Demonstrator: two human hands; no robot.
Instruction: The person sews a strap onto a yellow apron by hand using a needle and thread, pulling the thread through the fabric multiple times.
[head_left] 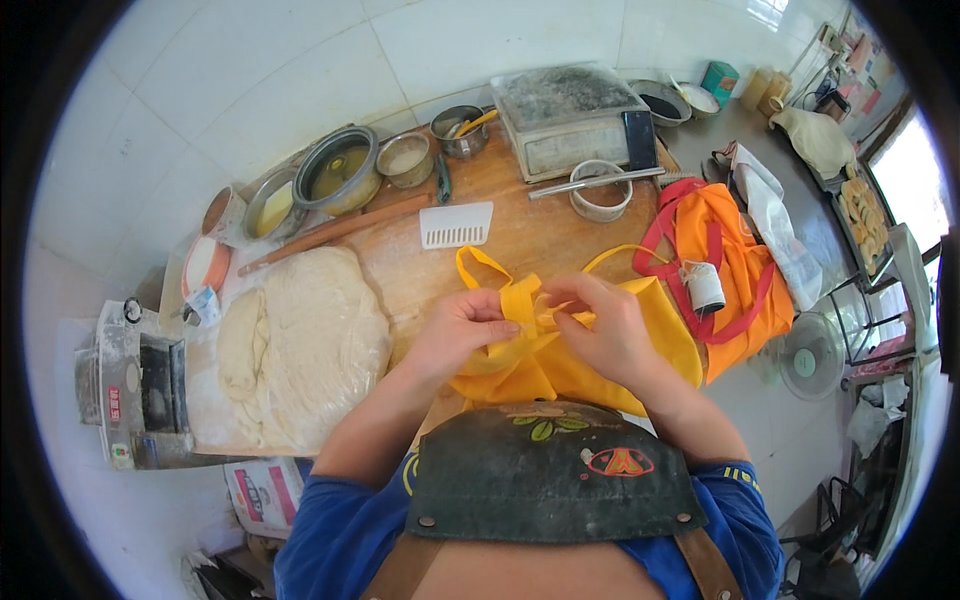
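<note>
A yellow apron [650,320] with thin straps lies bunched on the table edge in front of me. My left hand [465,325] pinches a folded yellow strap of it between thumb and fingers. Just right of that strap, my right hand [605,325] has its thumb and fingertips drawn together in a pinch; anything between them is too small to make out. To the right lies an orange apron [735,250] with red straps, and a white and black spool of thread [703,287] rests on it.
A large slab of dough [320,340] covers the table's left side, with a rolling pin [340,232] behind it. Bowls, a pot [340,172] and a scale [565,120] line the wall. A white slotted scraper [456,226] lies mid-table; a phone [640,140] leans against the scale.
</note>
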